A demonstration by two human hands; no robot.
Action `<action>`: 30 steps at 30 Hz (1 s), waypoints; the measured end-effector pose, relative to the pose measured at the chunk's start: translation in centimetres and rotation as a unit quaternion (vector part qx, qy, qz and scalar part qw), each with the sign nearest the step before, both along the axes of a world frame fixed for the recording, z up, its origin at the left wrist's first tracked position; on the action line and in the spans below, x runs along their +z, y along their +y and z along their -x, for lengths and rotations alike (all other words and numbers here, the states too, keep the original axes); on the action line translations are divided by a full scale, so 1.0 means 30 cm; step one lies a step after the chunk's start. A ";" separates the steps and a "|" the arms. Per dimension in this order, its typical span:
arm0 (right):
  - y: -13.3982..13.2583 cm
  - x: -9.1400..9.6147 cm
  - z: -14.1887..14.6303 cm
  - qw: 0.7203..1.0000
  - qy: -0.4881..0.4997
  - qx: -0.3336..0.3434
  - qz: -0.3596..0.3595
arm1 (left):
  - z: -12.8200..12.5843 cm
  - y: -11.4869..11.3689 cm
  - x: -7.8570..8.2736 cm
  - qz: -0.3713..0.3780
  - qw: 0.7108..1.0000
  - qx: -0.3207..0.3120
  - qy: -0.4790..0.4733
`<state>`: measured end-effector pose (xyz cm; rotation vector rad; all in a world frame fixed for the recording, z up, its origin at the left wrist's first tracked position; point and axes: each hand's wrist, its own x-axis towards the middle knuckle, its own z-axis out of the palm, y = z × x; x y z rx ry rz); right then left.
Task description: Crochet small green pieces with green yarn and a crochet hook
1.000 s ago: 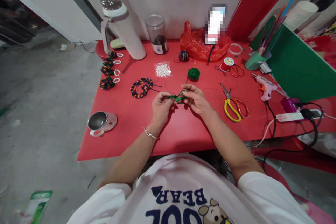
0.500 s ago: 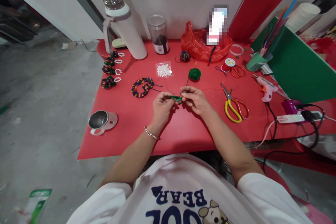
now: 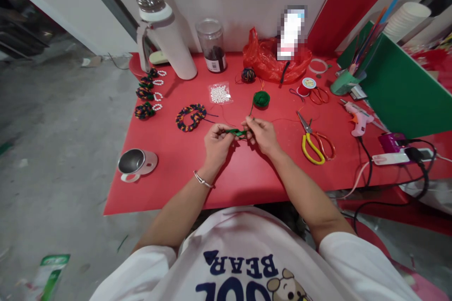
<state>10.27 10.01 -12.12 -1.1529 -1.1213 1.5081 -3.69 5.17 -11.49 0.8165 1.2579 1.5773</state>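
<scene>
Between my two hands stretches a short piece of green yarn (image 3: 237, 132), looped or knotted, just above the red table. My left hand (image 3: 217, 143) pinches its left end between thumb and fingers. The right end is gripped by my right hand (image 3: 262, 134), closed at the fingertips. From there a strand runs up to a green yarn ball (image 3: 262, 99) lying behind the right hand. To the left rests a multicoloured braided yarn piece (image 3: 191, 117) with loose tails. A small bag of white beads (image 3: 220, 93) lies farther back.
Yellow-handled scissors (image 3: 312, 148) and a pink glue gun (image 3: 359, 120) lie on the right. A mug (image 3: 137, 164) stands near the left edge, below several pearl-looped yarn bundles (image 3: 144, 93). Behind are a tall bottle (image 3: 173, 40), a jar (image 3: 212, 47) and a red bag (image 3: 264, 63).
My right fingers have closed in and pulled slightly, and the green yarn between the hands looks straighter. My left hand has hardly moved.
</scene>
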 end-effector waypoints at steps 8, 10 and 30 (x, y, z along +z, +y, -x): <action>0.008 0.024 -0.020 0.999 0.028 0.016 0.004 | 0.007 0.005 -0.006 -0.007 1.000 -0.001 -0.018; -0.004 0.026 -0.019 0.996 -0.026 0.063 -0.051 | 0.010 0.006 -0.008 -0.006 1.000 -0.003 -0.021; -0.019 0.036 -0.030 0.960 -0.168 0.181 -0.129 | 0.039 0.018 -0.005 -0.016 0.995 0.013 -0.103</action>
